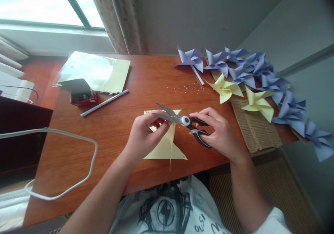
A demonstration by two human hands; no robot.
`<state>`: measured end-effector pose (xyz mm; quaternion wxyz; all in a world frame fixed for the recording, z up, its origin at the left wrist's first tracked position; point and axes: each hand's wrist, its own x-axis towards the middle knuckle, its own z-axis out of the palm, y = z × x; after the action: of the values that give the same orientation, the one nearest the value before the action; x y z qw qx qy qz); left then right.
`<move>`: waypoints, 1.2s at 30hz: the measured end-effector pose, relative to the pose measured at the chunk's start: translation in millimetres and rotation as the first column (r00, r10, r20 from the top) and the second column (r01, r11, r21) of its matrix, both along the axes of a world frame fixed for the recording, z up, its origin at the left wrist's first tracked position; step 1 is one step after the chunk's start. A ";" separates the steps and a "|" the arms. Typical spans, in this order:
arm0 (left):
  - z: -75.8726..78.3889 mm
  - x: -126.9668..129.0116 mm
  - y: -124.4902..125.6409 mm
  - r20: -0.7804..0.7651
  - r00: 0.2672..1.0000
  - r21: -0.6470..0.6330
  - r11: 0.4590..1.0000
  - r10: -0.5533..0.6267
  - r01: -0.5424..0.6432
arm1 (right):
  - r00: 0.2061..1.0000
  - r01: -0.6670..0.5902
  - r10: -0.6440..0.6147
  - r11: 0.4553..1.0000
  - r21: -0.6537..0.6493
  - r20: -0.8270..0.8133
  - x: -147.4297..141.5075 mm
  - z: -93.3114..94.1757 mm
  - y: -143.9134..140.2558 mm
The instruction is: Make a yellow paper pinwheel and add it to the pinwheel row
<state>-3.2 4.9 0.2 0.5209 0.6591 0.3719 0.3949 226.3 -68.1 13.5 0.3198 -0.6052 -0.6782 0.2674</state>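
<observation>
Head view | yellow paper (159, 147) lies left of the cardboard (257, 131), within our reach | left hand (147, 133) narrow, apparently pinching the paper steady | right hand (221, 135) holds scissors (185, 120) from behind, so they spread freely

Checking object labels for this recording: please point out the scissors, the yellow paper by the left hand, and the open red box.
Scissors (185, 120): head view, on the white pivot.
Yellow paper (163, 148): head view, on its flat lower part.
Red box (85, 102): head view, on its front wall.
</observation>
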 end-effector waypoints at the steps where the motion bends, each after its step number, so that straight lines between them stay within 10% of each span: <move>1: -0.3 0.1 0.0 -0.001 1.000 -0.010 1.000 -0.004 0.004 | 1.000 0.011 -0.011 1.000 -0.009 -0.025 -0.4 -1.2 0.4; 7: -1.7 -1.2 0.5 -0.009 1.000 -0.067 0.998 -0.002 0.001 | 0.872 0.195 -0.251 0.965 -0.173 -0.420 3.3 -14.7 12.2; 18: 1.7 -2.7 2.0 0.020 1.000 -0.119 0.993 0.024 -0.022 | 0.650 -0.062 -0.255 0.921 -0.385 -0.716 18.3 -25.2 39.8; 36: -2.9 -2.5 0.4 0.012 1.000 -0.089 0.996 0.019 -0.018 | 0.881 0.474 -0.470 0.876 -0.094 0.061 51.6 -45.7 -32.7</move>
<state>-5.6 5.3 -2.7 0.5483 0.6294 0.3918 0.3870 277.9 -100.9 -32.2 0.3303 -0.7731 -0.5008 0.2061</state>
